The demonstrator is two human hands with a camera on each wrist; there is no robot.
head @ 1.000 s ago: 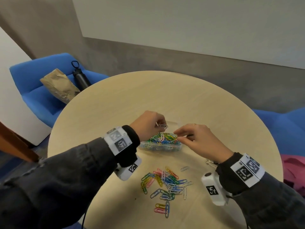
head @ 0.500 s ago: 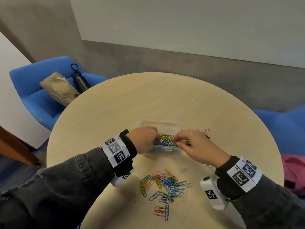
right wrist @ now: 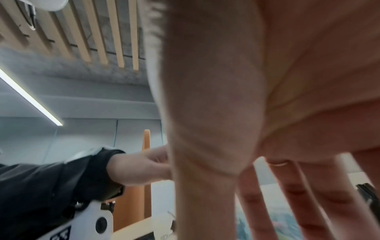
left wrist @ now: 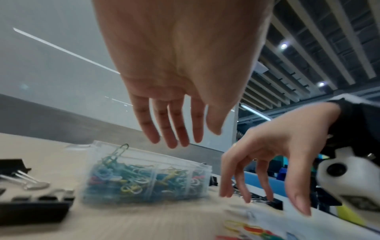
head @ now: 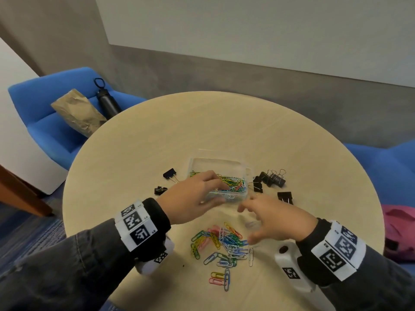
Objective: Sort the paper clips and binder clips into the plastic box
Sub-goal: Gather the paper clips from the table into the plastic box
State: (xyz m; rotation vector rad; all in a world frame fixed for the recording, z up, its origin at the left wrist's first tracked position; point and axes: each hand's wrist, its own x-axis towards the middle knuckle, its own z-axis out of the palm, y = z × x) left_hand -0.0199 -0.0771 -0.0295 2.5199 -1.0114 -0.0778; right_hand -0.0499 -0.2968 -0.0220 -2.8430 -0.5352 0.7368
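one plastic box by left hand fingertips, right hand above loose paper clips; both hands spread, empty; about seven binder clips.

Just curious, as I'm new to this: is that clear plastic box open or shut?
Open. The plastic box has no lid over it in the head view, and coloured paper clips heap above its rim.
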